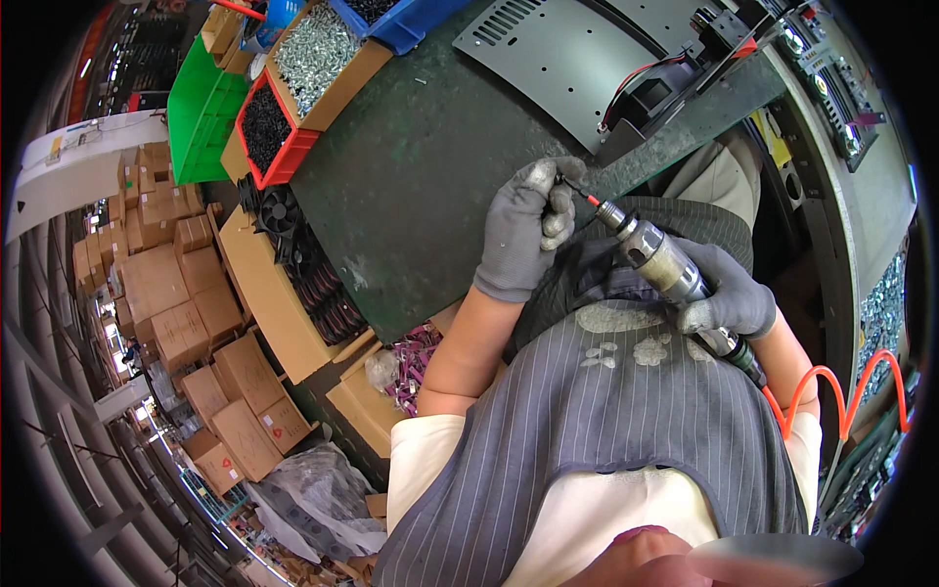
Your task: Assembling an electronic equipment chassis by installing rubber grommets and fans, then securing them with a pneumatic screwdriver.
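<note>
In a grey work glove, my right hand is wrapped round the body of an air screwdriver, a metal tool with a red collar near its bit. The tool points up and to the left, over my lap. My left hand, gloved too, is closed in a pinch right at the bit's tip. Something small and dark shows between its thumb and finger, too small to name. A grey metal panel with slots and holes lies on the dark green table just beyond my hands, with a black fan at its right end.
At the far left stand a red bin of black screws, a cardboard box of silver screws, and blue and green bins. Black fans fill a carton beside the table. An orange coiled air hose hangs at my right. Cartons are stacked further left.
</note>
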{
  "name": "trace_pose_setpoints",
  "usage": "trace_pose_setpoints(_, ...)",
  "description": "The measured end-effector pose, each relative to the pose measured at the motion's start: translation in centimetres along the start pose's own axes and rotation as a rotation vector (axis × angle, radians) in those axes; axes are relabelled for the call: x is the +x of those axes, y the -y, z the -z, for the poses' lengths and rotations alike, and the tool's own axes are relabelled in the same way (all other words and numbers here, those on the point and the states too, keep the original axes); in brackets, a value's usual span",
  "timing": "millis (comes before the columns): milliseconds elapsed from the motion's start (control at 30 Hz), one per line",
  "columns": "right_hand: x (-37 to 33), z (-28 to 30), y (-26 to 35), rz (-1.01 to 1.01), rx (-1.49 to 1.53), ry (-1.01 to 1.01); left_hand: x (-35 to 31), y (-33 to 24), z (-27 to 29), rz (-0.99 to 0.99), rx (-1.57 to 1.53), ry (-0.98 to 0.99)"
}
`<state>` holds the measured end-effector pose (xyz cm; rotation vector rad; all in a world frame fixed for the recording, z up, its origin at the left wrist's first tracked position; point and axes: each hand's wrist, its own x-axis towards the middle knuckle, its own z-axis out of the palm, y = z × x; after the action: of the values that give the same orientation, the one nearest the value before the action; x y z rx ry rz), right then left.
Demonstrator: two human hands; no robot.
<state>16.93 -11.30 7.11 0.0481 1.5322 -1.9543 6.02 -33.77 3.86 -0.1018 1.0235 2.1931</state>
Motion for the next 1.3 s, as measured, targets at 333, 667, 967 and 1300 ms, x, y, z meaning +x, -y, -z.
trace_pose_setpoints(333,0.0,0.1,-0.4,0.023,-0.059,-0.064,0.1,0.9,-1.5,-0.233,0.404,-0.250)
trace_pose_setpoints(667,0.0,1.2,-2.1,0.225,-0.218,-0.037,0.0,-0.4,-1.1,-0.179,0.609,-0.100)
trace_pose_setpoints(967,-3.5,2.4,-1.9,0.137,-0.134,0.031,1.7,1.3,-0.7,-0.437,0.899,-0.194)
trace_pose_setpoints(1300,-3.1,3.9,-5.6,0.131,0.126,-0.254,5.3,1.7,-1.7,-0.801,1.505,-0.085)
